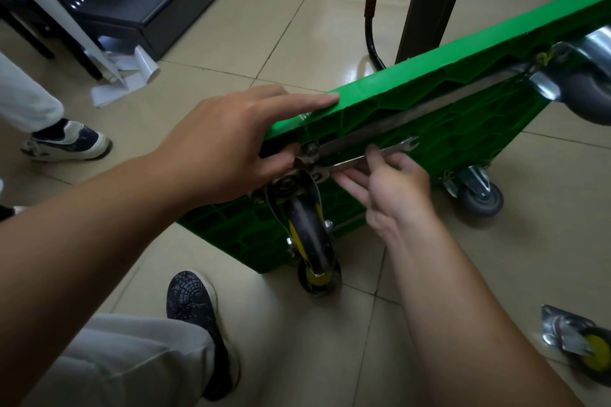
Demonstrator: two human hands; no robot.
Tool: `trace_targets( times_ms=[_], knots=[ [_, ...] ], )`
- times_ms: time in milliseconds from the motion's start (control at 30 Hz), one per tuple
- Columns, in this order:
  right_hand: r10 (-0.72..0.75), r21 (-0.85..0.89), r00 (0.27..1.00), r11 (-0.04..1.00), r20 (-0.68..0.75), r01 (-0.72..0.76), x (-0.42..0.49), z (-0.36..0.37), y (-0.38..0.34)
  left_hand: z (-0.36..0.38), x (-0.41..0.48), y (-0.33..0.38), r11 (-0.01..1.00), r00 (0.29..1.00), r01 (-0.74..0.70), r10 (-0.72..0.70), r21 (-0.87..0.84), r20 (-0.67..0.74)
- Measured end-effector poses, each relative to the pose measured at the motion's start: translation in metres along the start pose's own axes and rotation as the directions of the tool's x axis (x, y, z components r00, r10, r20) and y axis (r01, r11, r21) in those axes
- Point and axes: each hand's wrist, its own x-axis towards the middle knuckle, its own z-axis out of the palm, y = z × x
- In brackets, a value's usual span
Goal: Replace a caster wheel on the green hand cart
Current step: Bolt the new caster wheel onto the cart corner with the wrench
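The green hand cart (429, 102) stands tipped on its edge, its ribbed underside facing me. My left hand (231, 142) grips its top corner, fingers laid flat along the edge and thumb underneath by a bolt (311, 150). Just below sits a black caster with a yellow hub (312, 241) on its mounting plate. My right hand (386, 185) holds a flat silver wrench (373, 158) between thumb and fingers; the wrench's near end meets the caster plate and its open jaw points right. A grey caster (481, 196) is fixed at the lower right.
A loose yellow-hub caster (582, 345) lies on the tiled floor at the right. A large grey caster (582, 89) sits at the cart's upper right. Another person's shoe (71, 142) is at left, my own shoe (195, 311) below. A dark cabinet (139, 3) stands behind.
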Motion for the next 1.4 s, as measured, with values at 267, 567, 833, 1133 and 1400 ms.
trace_targets(
  times_ms=[267, 567, 833, 1133, 1400],
  knots=[
    [0.137, 0.039, 0.989, 0.989, 0.049, -0.139, 0.005, -0.004, -0.004, -0.001, 0.001, 0.0, 1.0, 1.0, -0.002, 0.002, 0.0, 0.003],
    [-0.126, 0.017, 0.988, 0.992, -0.092, 0.128, -0.002, -0.029, 0.008, 0.0, 0.0, -0.002, 1.0, 1.0, -0.005, 0.005, -0.01, -0.013],
    [-0.653, -0.288, 0.718, 0.658, 0.242, 0.696, -0.031, -0.024, -0.013, 0.002, 0.002, -0.006, 1.0, 0.999, -0.008, 0.008, -0.008, -0.035],
    [-0.72, -0.393, 0.51, 0.347, 0.47, 0.852, -0.045, -0.004, -0.015, 0.0, 0.001, -0.003, 1.0, 1.0, -0.007, 0.006, -0.016, -0.029],
    [-0.653, -0.452, 0.642, 0.468, 0.403, 0.759, -0.036, -0.003, -0.007, 0.001, 0.001, -0.004, 1.0, 1.0, -0.005, 0.005, 0.004, -0.029]
  ],
)
